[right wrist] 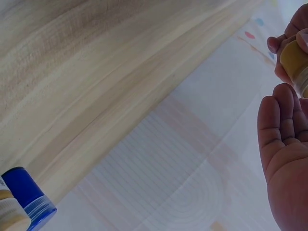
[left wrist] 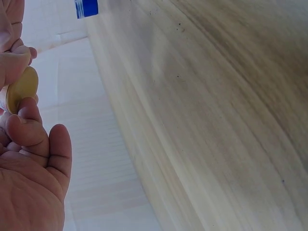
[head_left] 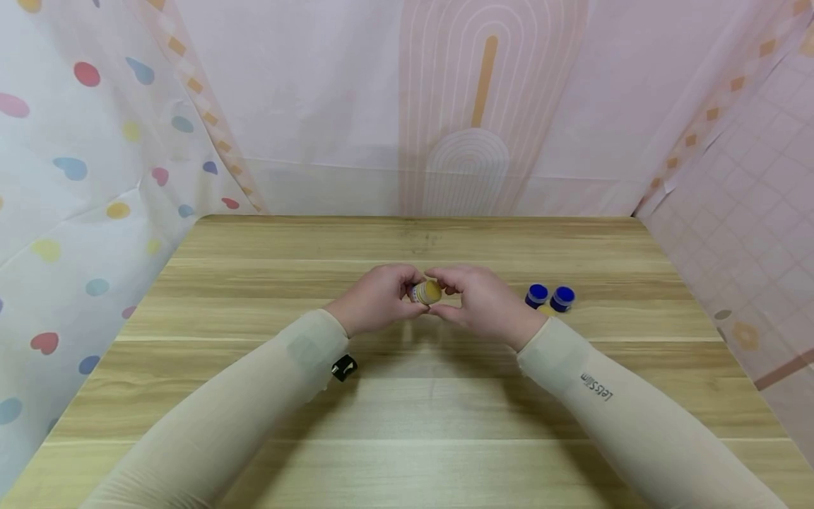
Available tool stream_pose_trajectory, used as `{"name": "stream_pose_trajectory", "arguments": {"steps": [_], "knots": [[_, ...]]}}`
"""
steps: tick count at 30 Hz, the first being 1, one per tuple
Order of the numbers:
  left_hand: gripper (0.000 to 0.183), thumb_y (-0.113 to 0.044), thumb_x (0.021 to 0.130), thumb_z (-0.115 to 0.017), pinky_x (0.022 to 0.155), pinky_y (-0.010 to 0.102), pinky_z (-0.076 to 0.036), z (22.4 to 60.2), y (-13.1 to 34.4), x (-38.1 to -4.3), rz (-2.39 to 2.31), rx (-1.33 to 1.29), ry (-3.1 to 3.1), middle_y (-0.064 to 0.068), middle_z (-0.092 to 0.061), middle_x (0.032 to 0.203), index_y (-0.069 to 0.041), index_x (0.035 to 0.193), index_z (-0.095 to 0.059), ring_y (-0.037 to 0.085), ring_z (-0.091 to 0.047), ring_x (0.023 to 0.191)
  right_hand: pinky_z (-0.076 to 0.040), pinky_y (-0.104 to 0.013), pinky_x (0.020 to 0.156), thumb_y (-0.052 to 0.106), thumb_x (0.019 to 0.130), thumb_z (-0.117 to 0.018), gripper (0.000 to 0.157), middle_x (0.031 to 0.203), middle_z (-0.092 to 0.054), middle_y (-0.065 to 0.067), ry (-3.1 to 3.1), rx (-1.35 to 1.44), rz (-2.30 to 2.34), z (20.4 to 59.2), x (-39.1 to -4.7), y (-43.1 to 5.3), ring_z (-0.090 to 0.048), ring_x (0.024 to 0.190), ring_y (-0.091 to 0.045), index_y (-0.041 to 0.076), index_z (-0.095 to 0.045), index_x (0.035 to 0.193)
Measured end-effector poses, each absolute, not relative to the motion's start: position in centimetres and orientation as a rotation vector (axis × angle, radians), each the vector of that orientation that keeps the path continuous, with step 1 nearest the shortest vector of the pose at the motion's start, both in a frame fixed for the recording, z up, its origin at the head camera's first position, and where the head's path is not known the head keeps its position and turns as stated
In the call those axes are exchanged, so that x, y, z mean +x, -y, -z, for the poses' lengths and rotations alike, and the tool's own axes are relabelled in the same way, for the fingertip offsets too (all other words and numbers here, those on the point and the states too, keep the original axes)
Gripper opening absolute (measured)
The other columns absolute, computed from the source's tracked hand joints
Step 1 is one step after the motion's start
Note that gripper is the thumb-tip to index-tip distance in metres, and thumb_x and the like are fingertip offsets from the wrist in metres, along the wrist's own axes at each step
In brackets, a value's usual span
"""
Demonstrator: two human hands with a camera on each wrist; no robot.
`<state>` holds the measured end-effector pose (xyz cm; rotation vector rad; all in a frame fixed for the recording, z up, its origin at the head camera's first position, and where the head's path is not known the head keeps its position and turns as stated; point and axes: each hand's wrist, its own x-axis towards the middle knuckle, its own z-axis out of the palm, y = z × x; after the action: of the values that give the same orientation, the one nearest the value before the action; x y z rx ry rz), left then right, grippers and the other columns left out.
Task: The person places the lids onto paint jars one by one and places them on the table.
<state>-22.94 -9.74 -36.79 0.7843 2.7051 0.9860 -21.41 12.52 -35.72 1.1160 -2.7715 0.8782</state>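
Observation:
A small yellow jar with a printed label is tilted between the two hands above the wooden table. My left hand grips its labelled side, with its yellow end facing the right hand. Close around that end are the spread thumb and fingers of my right hand. The right wrist view shows the right hand's fingers extended beside the jar. In the left wrist view the jar's round yellow face shows between fingertips.
Two blue-topped jars stand right of the right hand, with another yellow jar partly hidden by the right wrist. A black clip hangs at the left sleeve. Patterned cloth borders the wooden table at the back and sides.

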Motion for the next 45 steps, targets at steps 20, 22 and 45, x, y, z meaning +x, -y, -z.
{"name": "stream_pose_trajectory", "arguments": {"steps": [20, 22, 45], "knots": [[0.014, -0.02, 0.094, -0.079, 0.07, 0.028, -0.049, 37.17, 9.67, -22.93, -0.938, 0.803, -2.705, -0.002, -0.064, 0.09, -0.012, 0.102, -0.069, 0.013, -0.055, 0.078, -0.06, -0.038, 0.087, 0.024, 0.093, -0.083, 0.042, 0.112, -0.075, -0.003, 2.818, 1.084, -0.975, 35.88, -21.37, -12.48, -0.07, 0.098, -0.022, 0.007, -0.07, 0.129], [0.015, -0.02, 0.094, -0.079, 0.07, 0.028, -0.05, 37.15, 9.69, -22.92, -0.94, 0.808, -2.705, -0.001, -0.064, 0.091, -0.012, 0.102, -0.069, 0.013, -0.056, 0.078, -0.06, -0.042, 0.09, 0.021, 0.092, -0.084, 0.045, 0.116, -0.075, -0.005, 2.792, 1.108, -0.967, 35.9, -21.38, -12.51, -0.071, 0.101, -0.026, 0.006, -0.069, 0.132], [0.018, -0.023, 0.095, -0.08, 0.07, 0.028, -0.049, 36.94, 9.64, -22.81, -0.917, 0.83, -2.707, -0.002, -0.064, 0.089, -0.011, 0.107, -0.072, 0.012, -0.056, 0.079, -0.057, -0.029, 0.079, 0.021, 0.096, -0.079, 0.025, 0.099, -0.074, 0.001, 2.816, 1.122, -0.859, 36.06, -21.49, -12.19, -0.067, 0.088, -0.013, 0.009, -0.073, 0.117]]}}
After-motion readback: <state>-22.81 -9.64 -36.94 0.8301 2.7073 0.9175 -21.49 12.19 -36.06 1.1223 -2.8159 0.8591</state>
